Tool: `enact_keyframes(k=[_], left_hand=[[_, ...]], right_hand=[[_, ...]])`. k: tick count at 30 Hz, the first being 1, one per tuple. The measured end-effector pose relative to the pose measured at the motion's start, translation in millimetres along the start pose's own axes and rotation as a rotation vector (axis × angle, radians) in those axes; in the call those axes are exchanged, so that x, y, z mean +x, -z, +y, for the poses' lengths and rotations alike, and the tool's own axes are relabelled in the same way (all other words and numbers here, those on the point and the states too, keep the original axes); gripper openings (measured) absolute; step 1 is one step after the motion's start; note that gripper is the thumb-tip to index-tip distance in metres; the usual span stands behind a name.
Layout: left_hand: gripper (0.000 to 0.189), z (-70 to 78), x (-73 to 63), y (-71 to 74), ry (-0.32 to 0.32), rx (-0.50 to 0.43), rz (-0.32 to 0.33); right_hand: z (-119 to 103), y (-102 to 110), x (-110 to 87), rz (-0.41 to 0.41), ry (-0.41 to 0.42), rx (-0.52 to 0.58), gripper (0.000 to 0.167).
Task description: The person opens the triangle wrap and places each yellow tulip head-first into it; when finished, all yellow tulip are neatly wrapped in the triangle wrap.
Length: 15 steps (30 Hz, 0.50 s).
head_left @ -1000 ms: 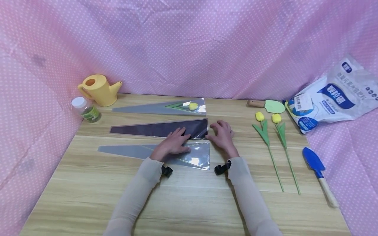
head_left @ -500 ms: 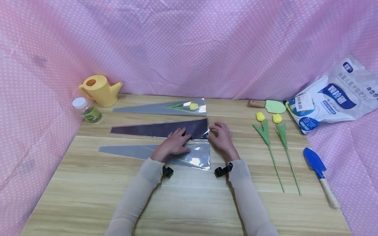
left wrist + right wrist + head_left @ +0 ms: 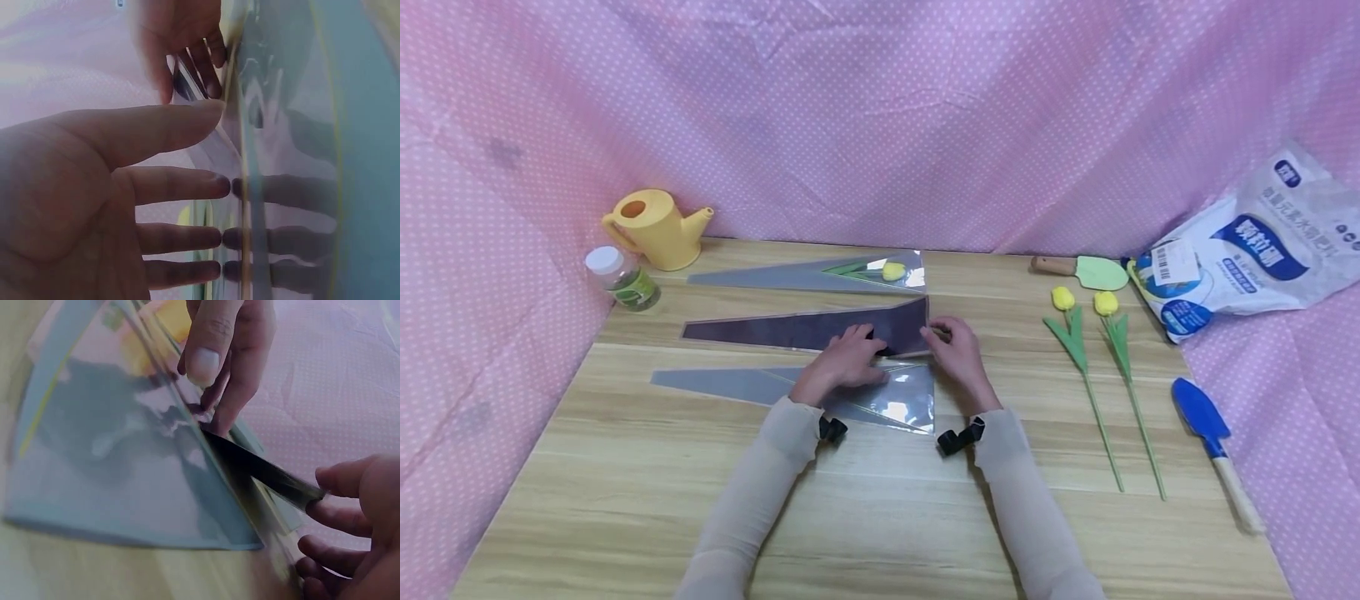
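Three long tapered flower sleeves lie across the table in the head view. My left hand (image 3: pixel 844 360) rests its straight fingertips on the middle, dark sleeve (image 3: pixel 767 331). At that sleeve's wide right end, my right hand (image 3: pixel 958 354) pinches the edge between thumb and fingers. The right wrist view shows the pinched dark edge (image 3: pixel 269 475) lifted off the table. My left forearm and palm overlap the nearest, clear sleeve (image 3: pixel 715 383). The farthest clear sleeve (image 3: pixel 760 276) has a yellow tulip (image 3: pixel 892 272) in it.
Two yellow tulips (image 3: pixel 1077 354) (image 3: pixel 1122 358) lie to the right, near a green trowel (image 3: pixel 1101 272), a blue trowel (image 3: pixel 1199 417) and a fertiliser bag (image 3: pixel 1247 258). At the back left stand a yellow watering can (image 3: pixel 658 233) and a capped jar (image 3: pixel 625 283).
My right hand has moved slightly down and left and taken hold of the dark sleeve's edge, whose right end now lifts. My left hand has stayed almost still.
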State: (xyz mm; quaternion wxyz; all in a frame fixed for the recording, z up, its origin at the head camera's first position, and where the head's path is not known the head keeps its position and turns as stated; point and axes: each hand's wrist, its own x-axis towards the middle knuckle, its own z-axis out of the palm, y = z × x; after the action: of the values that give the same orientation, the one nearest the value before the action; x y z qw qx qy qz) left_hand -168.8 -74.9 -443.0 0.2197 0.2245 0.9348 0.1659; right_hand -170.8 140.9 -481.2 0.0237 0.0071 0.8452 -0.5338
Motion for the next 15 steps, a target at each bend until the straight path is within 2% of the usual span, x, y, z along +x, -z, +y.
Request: enact_keyframes(k=[4, 9, 12, 15], left_hand=[[0.050, 4.7, 6.2, 1.1, -0.048, -0.032, 0.076], [0.043, 12.4, 19.1, -1.6, -0.107, -0.177, 0.162], [0.042, 16.2, 25.9, -4.5, -0.100, -0.261, 0.195], [0.042, 19.2, 31.1, -7.9, -0.072, -0.322, 0.228]], right_hand=[[-1, 4, 0.5, -0.040, -0.087, 0.129, 0.044], [0, 5, 3.3, -0.056, -0.176, 0.388, 0.053], [-2, 6, 3.2, -0.054, -0.242, 0.569, 0.053], [-5, 7, 2.9, -0.057, -0.289, 0.698, 0.053]])
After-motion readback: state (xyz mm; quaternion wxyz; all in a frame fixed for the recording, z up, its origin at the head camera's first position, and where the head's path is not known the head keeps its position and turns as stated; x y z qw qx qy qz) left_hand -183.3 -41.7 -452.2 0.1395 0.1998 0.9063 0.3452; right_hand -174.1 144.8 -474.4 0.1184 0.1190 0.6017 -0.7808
